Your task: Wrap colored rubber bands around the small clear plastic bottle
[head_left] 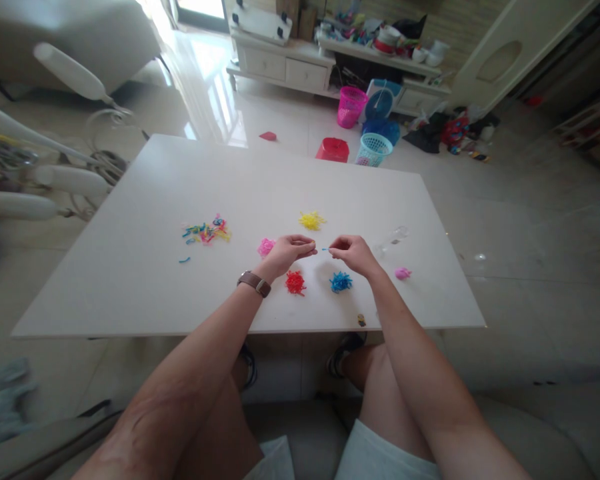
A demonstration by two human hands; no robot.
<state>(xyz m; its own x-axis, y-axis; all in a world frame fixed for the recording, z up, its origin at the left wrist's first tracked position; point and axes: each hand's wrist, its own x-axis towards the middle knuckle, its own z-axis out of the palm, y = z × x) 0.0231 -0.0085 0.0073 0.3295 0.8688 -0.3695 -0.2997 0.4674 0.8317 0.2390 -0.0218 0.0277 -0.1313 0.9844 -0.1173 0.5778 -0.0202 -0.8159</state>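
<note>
My left hand (291,251) and my right hand (351,253) hover close together over the white table (130,280), both pinched. A tiny blue piece (325,249) shows between their fingertips; which hand grips it is unclear. Sorted little heaps lie around them: a pink heap (266,247) left of my left hand, a yellow heap (311,220) beyond, a red heap (295,282) and a blue heap (340,282) below the hands. A mixed-colour heap (207,233) lies farther left. A brown watch (255,283) sits on my left wrist.
A small pink heap (403,273) and a clear plastic item (399,234) lie to the right on the table. Beyond the table stand a red bin (333,149), a pink basket (351,107) and a light blue basket (373,149). White chair parts (55,180) crowd the left.
</note>
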